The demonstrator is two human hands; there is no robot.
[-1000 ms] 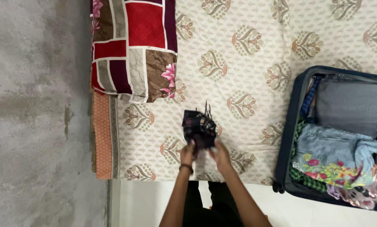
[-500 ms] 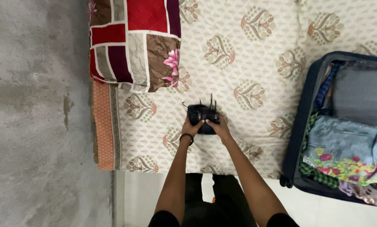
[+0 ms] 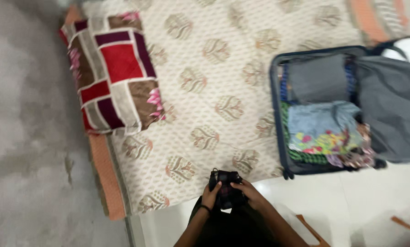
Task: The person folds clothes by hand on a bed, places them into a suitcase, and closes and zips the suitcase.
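Cloth [image 3: 225,185], dark and folded into a compact bundle, sits at the near edge of the bed [image 3: 223,68], at 6 o'clock in the head view. Its long axis cannot be told through the blur. Left hand [image 3: 211,195] and right hand [image 3: 247,193] both clamp it, fingers curled over the top. Pillow [image 3: 111,77] lies at 10 o'clock, open suitcase [image 3: 278,114] at 3 o'clock.
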